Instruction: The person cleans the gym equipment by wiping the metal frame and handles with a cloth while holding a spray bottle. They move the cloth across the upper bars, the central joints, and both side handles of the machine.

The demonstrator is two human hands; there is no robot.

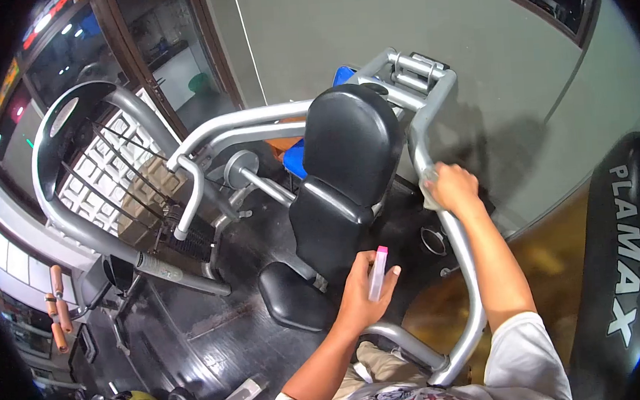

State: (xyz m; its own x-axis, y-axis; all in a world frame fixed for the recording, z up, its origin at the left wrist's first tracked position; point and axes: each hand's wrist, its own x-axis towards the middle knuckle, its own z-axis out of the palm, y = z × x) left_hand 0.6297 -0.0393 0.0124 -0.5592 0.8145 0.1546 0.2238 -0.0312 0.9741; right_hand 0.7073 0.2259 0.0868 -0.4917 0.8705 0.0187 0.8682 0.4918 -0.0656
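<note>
My left hand (361, 297) is closed around a slim translucent bottle (376, 279) with a pink top, held upright in front of the seat. Further out, my right hand (454, 187) presses a pale cloth (430, 187) against the silver tube (419, 144) of an exercise machine; its fingers wrap partly round the tube. Between the tubes stands the machine's black padded backrest (353, 143), left of my right hand. Its black seat pad (291, 297) lies to the left of my left hand.
A curved silver arm with a bent handle (194, 197) reaches out at the left, near a tall grey weight-stack frame (47, 165). At the right stands a black PLAMAX panel (620, 255). Behind the machine is a grey wall (368, 21). Blue seating (293, 160) shows behind the backrest.
</note>
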